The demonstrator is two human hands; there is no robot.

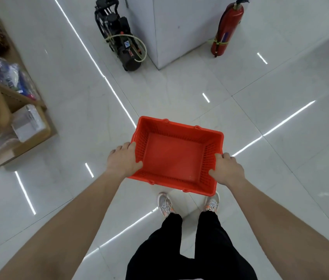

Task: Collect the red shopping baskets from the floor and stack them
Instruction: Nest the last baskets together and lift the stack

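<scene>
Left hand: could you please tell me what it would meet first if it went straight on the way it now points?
The left hand grips the red basket by its side wall, so it would probably push straight into that basket; nothing else lies between.

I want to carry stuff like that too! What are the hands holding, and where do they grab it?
Both hands hold one red basket by its short ends: the left hand grips the left rim, the right hand grips the right rim.
</scene>
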